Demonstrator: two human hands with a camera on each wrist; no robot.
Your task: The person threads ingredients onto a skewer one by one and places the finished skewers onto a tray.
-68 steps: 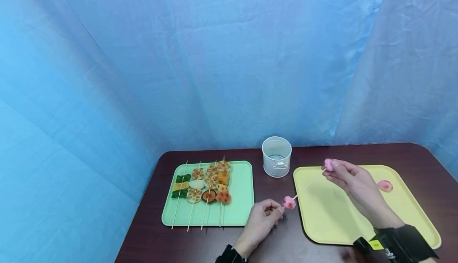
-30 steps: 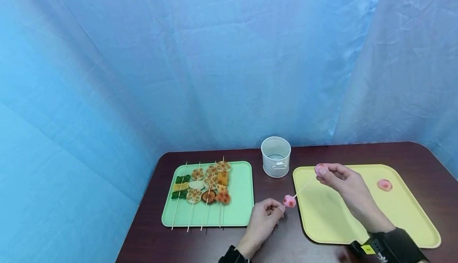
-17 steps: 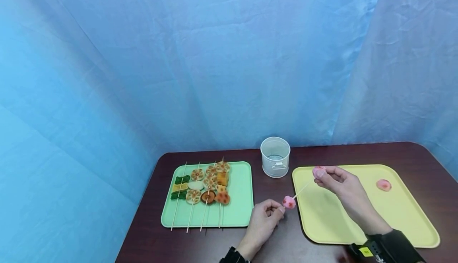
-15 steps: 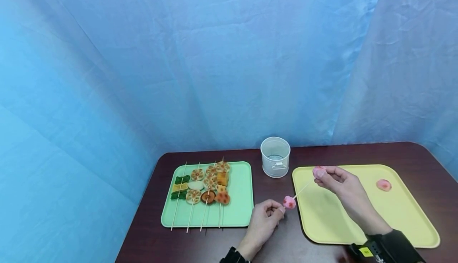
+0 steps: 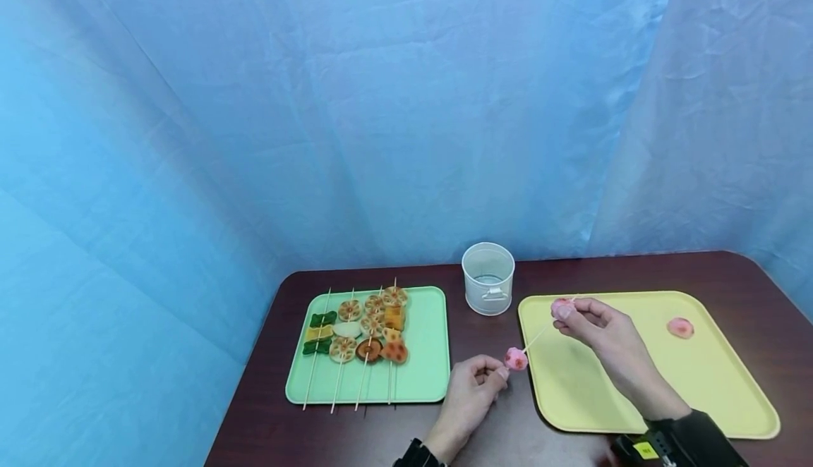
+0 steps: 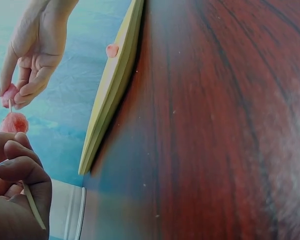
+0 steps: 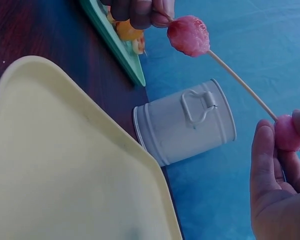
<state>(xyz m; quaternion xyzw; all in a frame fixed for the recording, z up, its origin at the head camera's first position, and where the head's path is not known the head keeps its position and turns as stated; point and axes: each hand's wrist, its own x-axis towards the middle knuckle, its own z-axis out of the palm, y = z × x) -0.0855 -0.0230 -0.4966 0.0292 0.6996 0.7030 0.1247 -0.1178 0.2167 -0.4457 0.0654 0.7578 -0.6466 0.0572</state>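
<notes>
My left hand (image 5: 470, 396) pinches a thin wooden skewer (image 7: 242, 82) near its lower part; the skewer's end sticks out below the fingers in the left wrist view. Just beyond those fingertips a pink ball with reddish spots (image 5: 516, 359) is threaded on the stick. Higher up, my right hand (image 5: 612, 347) holds a second pink ball (image 7: 287, 134) between thumb and fingers. The skewer runs into this ball, and a short tip shows on its far side in the right wrist view. Bare stick shows between the two balls. The skewer slants up to the right, its upper part over the yellow tray (image 5: 591, 410).
One more pink piece (image 5: 681, 327) lies on the yellow tray's right side. A green tray (image 5: 428, 343) at left carries several skewers of toy-like food, including lotus slices (image 5: 344, 348) and a mushroom (image 5: 370, 349). Between the trays, toward the back, stands a white bucket (image 5: 489, 280).
My right hand has moved left and slightly down with the second ball, which now sits farther along the skewer, closer to the first ball. The left hand has hardly moved.
</notes>
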